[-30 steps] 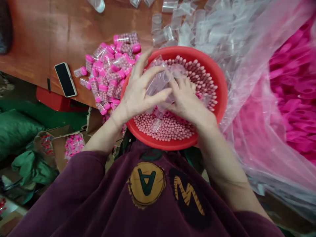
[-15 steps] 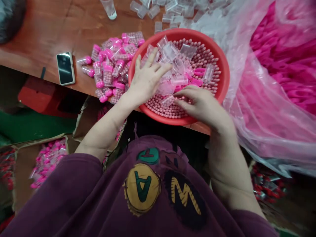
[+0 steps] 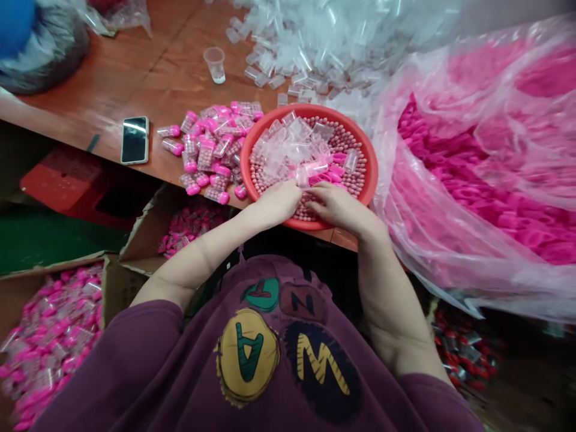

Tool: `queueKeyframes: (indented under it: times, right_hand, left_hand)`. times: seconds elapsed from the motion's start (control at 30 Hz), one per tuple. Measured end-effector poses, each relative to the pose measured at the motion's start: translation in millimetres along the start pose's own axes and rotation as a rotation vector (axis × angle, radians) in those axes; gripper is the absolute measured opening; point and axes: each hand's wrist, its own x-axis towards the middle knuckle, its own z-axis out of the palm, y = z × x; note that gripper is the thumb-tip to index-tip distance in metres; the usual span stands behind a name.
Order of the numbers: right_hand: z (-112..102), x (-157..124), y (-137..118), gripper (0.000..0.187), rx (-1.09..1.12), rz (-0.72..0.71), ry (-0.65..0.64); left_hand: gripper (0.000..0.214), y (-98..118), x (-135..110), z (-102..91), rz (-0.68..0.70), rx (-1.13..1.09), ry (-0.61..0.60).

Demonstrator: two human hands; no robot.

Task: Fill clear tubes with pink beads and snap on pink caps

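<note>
A round red basin [image 3: 372, 174] holds pink beads [image 3: 355, 137], a heap of clear plastic bottles [image 3: 288, 141] and several bright pink caps [image 3: 333, 174]. At the basin's near side, my left hand [image 3: 279, 203] is closed around a small clear bottle [image 3: 302, 176], seen upright just beyond the fingertips. Close beside it, my right hand [image 3: 335, 207] is curled low over the beads, fingers bent together. Whatever its fingertips hold is hidden. Filled bottles with pink caps [image 3: 206, 155] lie piled left of the basin.
A phone [image 3: 135, 140] and a plastic cup [image 3: 215, 65] are on the wooden table [image 3: 166, 72]. Loose clear bottles [image 3: 306, 42] spread behind the basin. At right sits a large plastic bag of pink parts [image 3: 477, 162]. Cardboard boxes [image 3: 112, 288] of capped bottles stand below left.
My left hand has left the clear bottle heap, come down to the basin's near side and closed on a bottle. My right hand remains low over the beads. The view has shifted.
</note>
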Motion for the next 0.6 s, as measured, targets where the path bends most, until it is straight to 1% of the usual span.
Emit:
queueKeyframes:
  times: [0.03, 0.07, 0.1, 0.13, 0.17, 0.23, 0.3, 0.33, 0.37, 0.43, 0.5, 0.6]
  right_hand:
    - [-7, -7, 10, 0.028, 0.04, 0.017, 0.068]
    - [-14, -13, 20, 0.029, 0.052, 0.067, 0.147]
    - [-19, -16, 28, 0.031, 0.036, 0.129, 0.205]
    - [-22, -18, 33, 0.031, -0.009, 0.187, 0.238]
    - [-23, -17, 36, 0.032, -0.075, 0.228, 0.227]
    - [-19, -10, 36, 0.034, -0.213, 0.278, 0.117]
    - [-12, -1, 29, 0.037, -0.313, 0.322, 0.009]
    - [-9, 2, 24, 0.039, -0.345, 0.345, -0.012]
    - [-7, 4, 20, 0.04, -0.363, 0.362, -0.018]
    - [-6, 4, 11, 0.042, -0.376, 0.378, 0.008]
    - [-7, 3, 4, 0.041, -0.377, 0.36, 0.035]
    - [-2, 10, -3, 0.041, -0.376, 0.339, 0.014]
  left_hand:
    - [0.037, 1, 4, -0.7, 0.006, 0.01, -0.013]
    - [0.037, 1, 8, -1.9, 0.012, 0.018, -0.019]
    - [0.038, 1, 13, -3.2, 0.012, 0.024, -0.024]
    - [0.04, 2, 18, -4.2, 0.005, 0.025, -0.032]
    - [0.043, 2, 23, -4.8, -0.002, 0.022, -0.04]
    - [0.047, 3, 32, -4.6, -0.001, 0.004, -0.054]
    - [0.046, 4, 40, -3.2, 0.013, -0.026, -0.063]
    - [0.046, 4, 43, -2.4, 0.014, -0.04, -0.066]
    - [0.045, 4, 45, -1.8, 0.006, -0.05, -0.069]
    - [0.043, 2, 48, -1.5, -0.023, -0.062, -0.073]
    - [0.043, 1, 51, -2.4, -0.05, -0.072, -0.083]
    - [0.045, -1, 55, -3.9, -0.065, -0.101, -0.102]
